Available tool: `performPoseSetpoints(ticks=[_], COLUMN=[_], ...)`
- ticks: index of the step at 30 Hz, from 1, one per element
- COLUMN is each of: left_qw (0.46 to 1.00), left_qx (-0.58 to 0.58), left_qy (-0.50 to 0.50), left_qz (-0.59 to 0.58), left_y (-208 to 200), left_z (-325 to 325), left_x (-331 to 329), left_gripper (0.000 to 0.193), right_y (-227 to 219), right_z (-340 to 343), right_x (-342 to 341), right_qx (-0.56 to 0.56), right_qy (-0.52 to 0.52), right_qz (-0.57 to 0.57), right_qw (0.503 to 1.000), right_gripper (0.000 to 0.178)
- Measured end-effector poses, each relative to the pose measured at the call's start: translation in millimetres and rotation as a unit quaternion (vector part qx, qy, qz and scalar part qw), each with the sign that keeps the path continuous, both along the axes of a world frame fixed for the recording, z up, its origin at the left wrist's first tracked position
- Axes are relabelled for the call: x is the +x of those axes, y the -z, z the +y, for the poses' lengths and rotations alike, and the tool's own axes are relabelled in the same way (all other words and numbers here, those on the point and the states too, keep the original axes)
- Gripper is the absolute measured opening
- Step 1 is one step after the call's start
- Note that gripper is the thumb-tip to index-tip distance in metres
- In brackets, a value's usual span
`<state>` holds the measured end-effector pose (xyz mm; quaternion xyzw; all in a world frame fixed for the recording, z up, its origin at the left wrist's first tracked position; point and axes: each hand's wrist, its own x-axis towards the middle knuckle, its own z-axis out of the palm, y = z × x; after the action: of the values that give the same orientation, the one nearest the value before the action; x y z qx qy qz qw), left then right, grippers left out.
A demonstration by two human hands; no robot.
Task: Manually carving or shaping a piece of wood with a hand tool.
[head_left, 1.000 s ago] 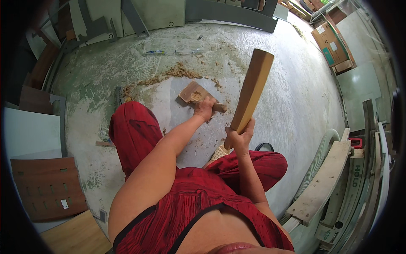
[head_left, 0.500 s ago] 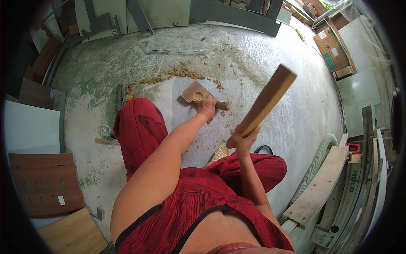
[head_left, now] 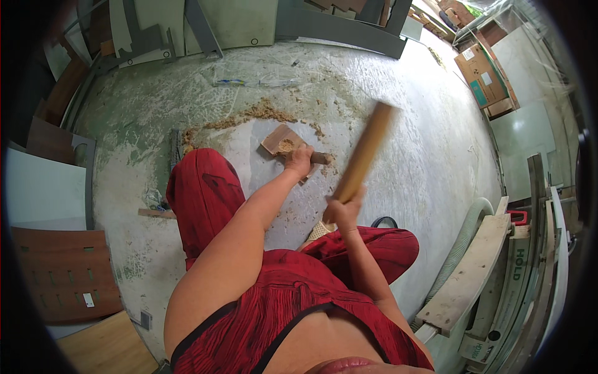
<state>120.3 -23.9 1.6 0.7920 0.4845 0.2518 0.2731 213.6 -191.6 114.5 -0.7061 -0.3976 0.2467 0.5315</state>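
The scuffed grey concrete floor (head_left: 398,124) carries a small brown wood piece (head_left: 281,138) ringed by sawdust (head_left: 261,113), with clear plastic wrap (head_left: 249,76) beyond it, a thin wood strip (head_left: 156,213) to its left and cardboard boxes (head_left: 483,78) far right.

One view only, worn on the head, looking steeply down past the person's own chest and knees onto the concrete floor (head_left: 398,156). The fisheye bends the room's edges. The hands sit close, mid-frame; stacked boards (head_left: 473,280) crowd the right rim.
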Motion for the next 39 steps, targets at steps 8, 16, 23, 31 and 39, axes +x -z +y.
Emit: performPoseSetpoints(ticks=[8,16,23,31,39], left_qw=[0.999,0.856,0.853,0.910,0.948], left_qx=[-0.014,-0.117,-0.318,-0.238,-0.164], left_qy=[-0.025,-0.404,-0.256,-0.202,-0.147], left_qz=[-0.021,-0.301,-0.324,-0.274,-0.230], left_y=[-7.9,22.6,36.9,13.8,20.3], left_z=[21.3,84.6,85.6,72.5,71.6], left_x=[-16.0,-82.4,-79.0,-72.6,-64.5], left_gripper=[0.032,0.030,0.026,0.029,0.033], right_y=[2.5,4.0,-12.6,-13.1,-27.3], right_z=[6.2,9.0,16.9,12.7,16.6], right_x=[15.0,17.8,5.6,7.8,5.1], right_qx=[-0.126,-0.133,-0.104,-0.119,-0.114], right_qy=[-0.073,-0.066,-0.097,-0.099,-0.101], right_qz=[0.161,0.137,0.085,0.036,0.043], right_qw=[0.976,0.979,0.986,0.987,0.987], right_gripper=[0.051,0.050,0.051,0.053,0.057])
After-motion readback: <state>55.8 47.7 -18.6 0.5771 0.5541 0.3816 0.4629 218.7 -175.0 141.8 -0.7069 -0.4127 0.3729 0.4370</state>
